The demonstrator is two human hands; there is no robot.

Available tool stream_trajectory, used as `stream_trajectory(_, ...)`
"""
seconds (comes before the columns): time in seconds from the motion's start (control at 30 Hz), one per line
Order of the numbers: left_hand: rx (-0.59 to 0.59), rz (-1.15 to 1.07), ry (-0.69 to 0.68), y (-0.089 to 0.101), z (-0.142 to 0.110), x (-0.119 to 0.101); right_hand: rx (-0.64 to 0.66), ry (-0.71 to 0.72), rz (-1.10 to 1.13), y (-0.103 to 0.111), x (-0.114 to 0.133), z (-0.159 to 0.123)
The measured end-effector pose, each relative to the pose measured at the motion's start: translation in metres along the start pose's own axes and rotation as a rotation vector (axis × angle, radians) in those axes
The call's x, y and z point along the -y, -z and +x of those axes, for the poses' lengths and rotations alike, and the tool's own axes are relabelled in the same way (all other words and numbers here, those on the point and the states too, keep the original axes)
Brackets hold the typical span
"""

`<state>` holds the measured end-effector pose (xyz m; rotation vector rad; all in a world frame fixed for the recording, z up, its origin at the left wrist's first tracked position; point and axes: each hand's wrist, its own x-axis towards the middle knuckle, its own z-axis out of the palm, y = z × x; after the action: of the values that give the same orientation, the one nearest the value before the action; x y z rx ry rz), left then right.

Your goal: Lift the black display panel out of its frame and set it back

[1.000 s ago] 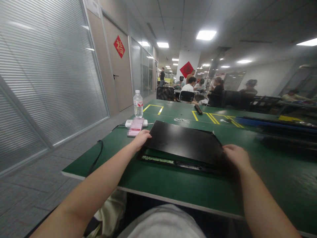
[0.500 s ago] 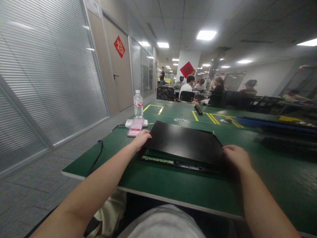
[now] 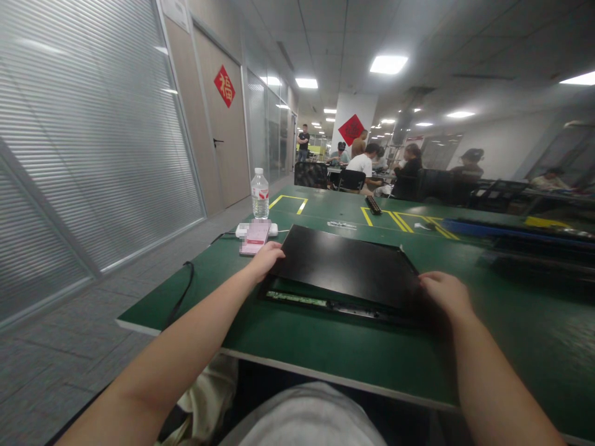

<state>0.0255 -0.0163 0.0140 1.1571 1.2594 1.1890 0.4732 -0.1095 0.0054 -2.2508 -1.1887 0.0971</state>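
A thin black display panel [image 3: 344, 263] is tilted over a black frame [image 3: 390, 317], its near edge raised off the frame. A green circuit strip [image 3: 297, 299] shows in the gap along the near side. My left hand [image 3: 267, 260] pinches the panel's left edge. On the opposite side, my right hand [image 3: 441, 291] grips the right edge between thumb and fingers. The panel hides most of the frame beneath it.
A water bottle [image 3: 260, 195] stands beyond a phone [image 3: 255, 236] and a white power strip [image 3: 274, 230] at the left. A dark slotted bar [image 3: 372, 205] lies farther back on the green table [image 3: 288, 337]. Blurred dark trays [image 3: 548, 248] sit at the right. Several people sit behind.
Both hands hold the panel in nearly the same place as before. In the background, a seated person in white has leaned to the right.
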Motion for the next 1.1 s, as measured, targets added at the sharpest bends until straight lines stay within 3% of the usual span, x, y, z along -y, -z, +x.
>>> stream_trajectory(0.23, -0.013, -0.007, 0.018, -0.001, -0.002, -0.003, 0.014, -0.027, 0.024, -0.001, -0.001, 0.0)
stream_trajectory(0.47, 0.056, -0.114, 0.043, 0.001, -0.005, -0.008, 0.012, -0.052, 0.064, -0.003, -0.004, 0.003)
stream_trajectory(0.6, 0.063, -0.091, -0.023, 0.005, -0.001, -0.006, 0.038, -0.048, 0.092, -0.003, -0.004, 0.004)
stream_trajectory(1.1, 0.016, 0.688, -0.331, 0.016, 0.012, 0.01, 0.039, -0.064, 0.138, -0.007, -0.01, 0.007)
